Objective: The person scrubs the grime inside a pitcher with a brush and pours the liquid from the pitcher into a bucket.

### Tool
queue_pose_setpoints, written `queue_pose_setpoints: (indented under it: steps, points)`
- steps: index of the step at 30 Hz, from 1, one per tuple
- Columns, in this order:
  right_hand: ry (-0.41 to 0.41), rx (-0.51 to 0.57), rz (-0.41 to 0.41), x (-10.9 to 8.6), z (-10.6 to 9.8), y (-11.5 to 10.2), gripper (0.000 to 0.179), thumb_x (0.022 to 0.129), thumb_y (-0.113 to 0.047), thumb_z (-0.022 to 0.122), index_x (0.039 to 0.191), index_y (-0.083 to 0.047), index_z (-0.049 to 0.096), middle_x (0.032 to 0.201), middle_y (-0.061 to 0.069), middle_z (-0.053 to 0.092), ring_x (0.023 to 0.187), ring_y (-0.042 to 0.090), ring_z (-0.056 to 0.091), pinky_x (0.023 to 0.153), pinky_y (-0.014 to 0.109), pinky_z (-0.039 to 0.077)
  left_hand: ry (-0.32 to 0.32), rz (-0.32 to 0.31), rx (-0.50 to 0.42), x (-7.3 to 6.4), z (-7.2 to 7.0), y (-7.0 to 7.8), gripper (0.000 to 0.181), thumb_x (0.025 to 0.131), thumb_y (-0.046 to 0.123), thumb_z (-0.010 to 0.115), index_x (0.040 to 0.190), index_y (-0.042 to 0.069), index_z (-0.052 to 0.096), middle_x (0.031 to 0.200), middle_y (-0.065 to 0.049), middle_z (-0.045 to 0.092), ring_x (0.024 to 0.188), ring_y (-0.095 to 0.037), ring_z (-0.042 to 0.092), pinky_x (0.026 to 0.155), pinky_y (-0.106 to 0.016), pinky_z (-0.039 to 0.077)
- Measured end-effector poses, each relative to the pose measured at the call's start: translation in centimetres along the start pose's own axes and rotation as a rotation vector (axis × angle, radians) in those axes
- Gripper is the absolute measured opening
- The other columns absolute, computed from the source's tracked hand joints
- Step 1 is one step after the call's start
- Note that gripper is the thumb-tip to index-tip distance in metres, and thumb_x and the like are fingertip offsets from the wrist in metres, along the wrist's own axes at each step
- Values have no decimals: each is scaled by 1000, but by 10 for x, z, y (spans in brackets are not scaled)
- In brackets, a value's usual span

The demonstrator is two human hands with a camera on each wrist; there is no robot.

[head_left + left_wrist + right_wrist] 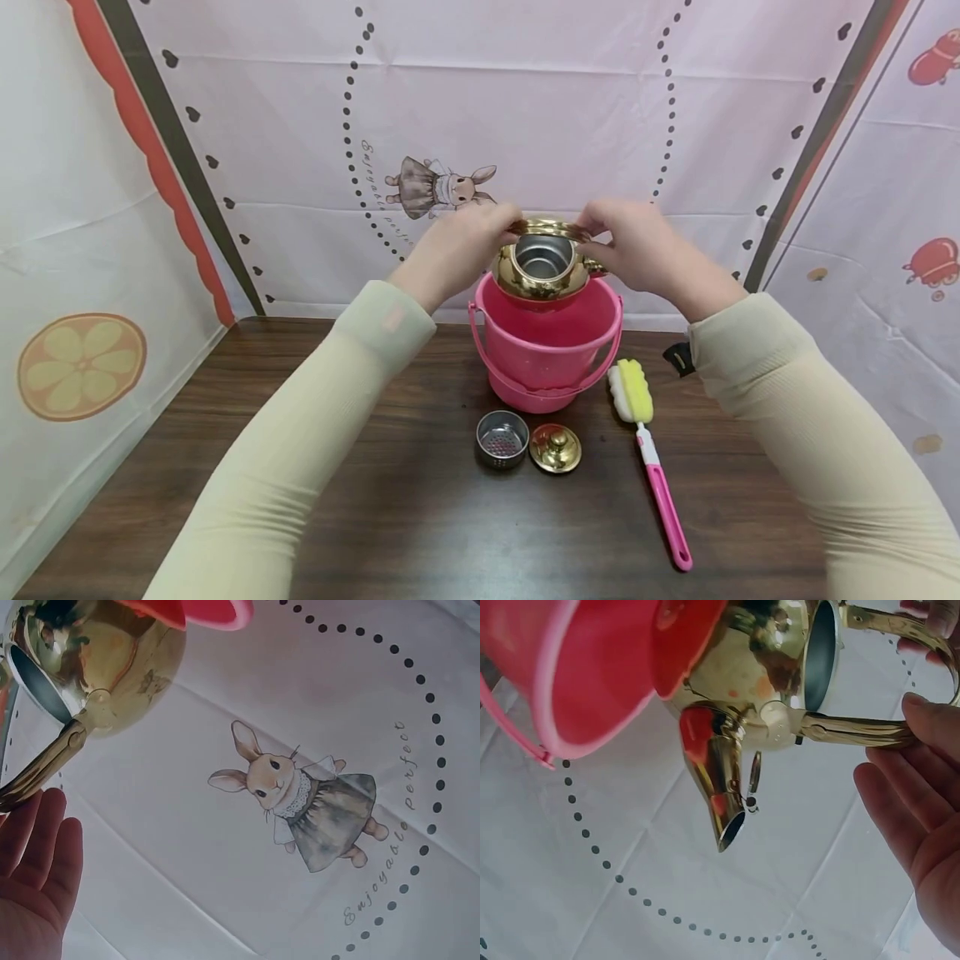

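Observation:
A shiny gold teapot without its lid hangs over the mouth of a pink bucket, its steel-lined opening in sight. My left hand pinches the left end of the pot's arched handle. On the other end of that handle my right hand has its thumb and fingers. The right wrist view shows the spout with a small cap hanging open beside its tip. Below the bucket, a perforated steel strainer and the gold lid lie side by side on the table.
A sponge brush with a pink handle lies right of the bucket. Near the right sleeve is a small black object, partly hidden. Printed cloth hangs behind the dark wooden table.

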State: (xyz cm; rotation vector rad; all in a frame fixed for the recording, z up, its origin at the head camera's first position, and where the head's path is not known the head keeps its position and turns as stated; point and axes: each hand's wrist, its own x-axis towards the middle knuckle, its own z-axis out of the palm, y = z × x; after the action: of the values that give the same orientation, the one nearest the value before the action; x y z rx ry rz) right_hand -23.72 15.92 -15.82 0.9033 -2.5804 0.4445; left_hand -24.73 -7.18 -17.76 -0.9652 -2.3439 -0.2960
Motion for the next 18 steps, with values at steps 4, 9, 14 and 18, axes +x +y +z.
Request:
queue_pose_setpoints:
  steps: [4,9,14,18]
  points:
    - [11,-18,-28,-6,3,0,15,84,-6,70,95,-3,60,102,14,69,98,28,65,83,43,54,29,67,4,-4,4,0,22,93,19,59,114,11,60,101,-3,69,96,-19,65,86,-30,52]
    - [55,-51,-107,-13,7,1,15,83,-5,71,94,-4,60,98,12,70,95,27,65,80,41,54,39,140,2,-9,7,3,15,91,13,62,106,9,59,96,-3,66,94,-18,63,86,-30,52]
    - [79,-72,-178,-20,11,1,17,82,-5,72,94,-5,60,92,9,69,91,26,66,82,41,53,30,183,11,-16,11,5,14,91,12,62,104,7,58,92,-6,64,88,-17,63,81,-30,54]
    - [89,-83,-208,-26,15,2,17,81,-5,72,92,-5,59,88,8,68,84,24,66,77,40,55,30,215,23,-20,13,6,15,93,12,59,106,6,58,98,-8,65,93,-19,63,84,-31,54]
